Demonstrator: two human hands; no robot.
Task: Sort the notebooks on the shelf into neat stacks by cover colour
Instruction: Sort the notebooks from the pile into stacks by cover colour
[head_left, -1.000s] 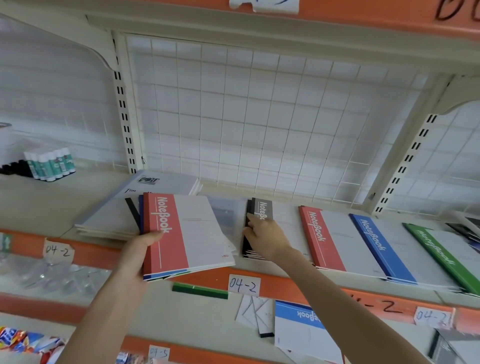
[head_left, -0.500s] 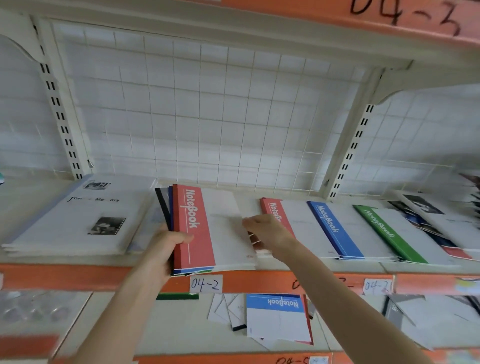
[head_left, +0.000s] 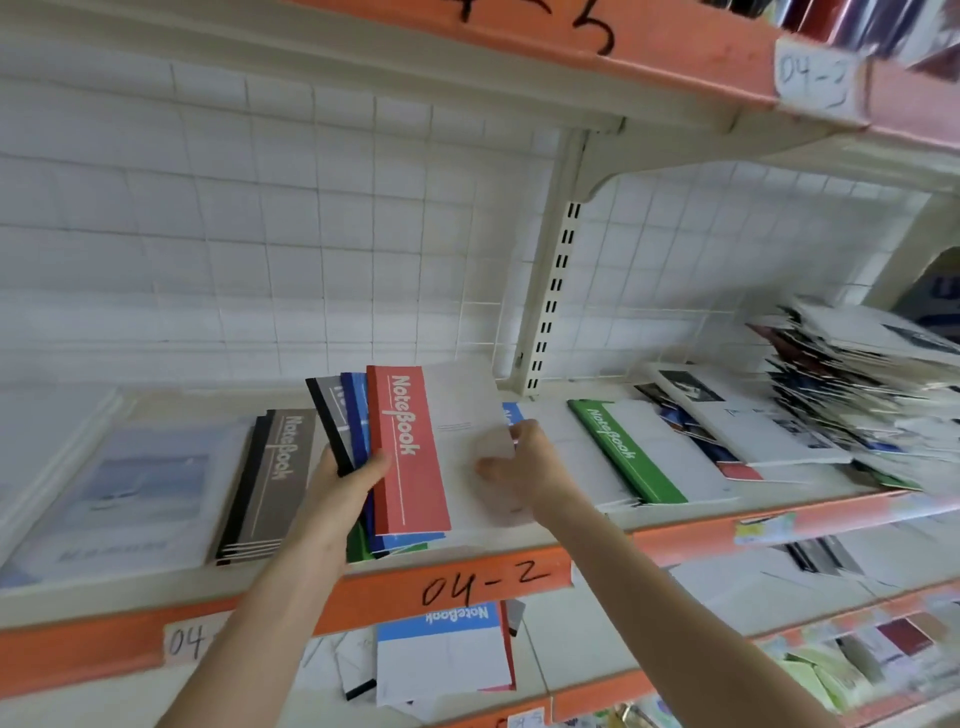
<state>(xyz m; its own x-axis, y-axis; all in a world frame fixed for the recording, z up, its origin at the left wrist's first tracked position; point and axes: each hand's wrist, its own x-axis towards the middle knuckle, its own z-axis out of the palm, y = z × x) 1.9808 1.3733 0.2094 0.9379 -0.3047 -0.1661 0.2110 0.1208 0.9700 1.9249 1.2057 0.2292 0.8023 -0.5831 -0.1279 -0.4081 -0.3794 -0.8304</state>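
Note:
My left hand (head_left: 343, 486) grips a fanned bundle of notebooks (head_left: 410, 452) by its left edge, red-spined one on top, with blue, black and green ones beneath. The bundle is tilted up over the shelf's front edge (head_left: 493, 577). My right hand (head_left: 524, 465) pinches the right edge of the bundle's white top cover, thumb on top; blur hides exactly which notebook it holds. A grey-and-black stack (head_left: 275, 483) lies on the shelf left of the bundle. A sliver of a blue notebook (head_left: 511, 413) and a green stack (head_left: 623, 452) lie to the right.
A large pale booklet (head_left: 140, 493) lies flat at the far left. At the right end of the shelf a messy pile of booklets (head_left: 857, 395) leans. Loose notebooks, one blue-topped (head_left: 441, 649), lie on the shelf below. A slotted upright (head_left: 550, 296) stands behind.
The view has swung right. My left hand has carried the bundle right, past the grey-and-black stack, and it now covers the red stack. My right hand has closed on the cover's right edge.

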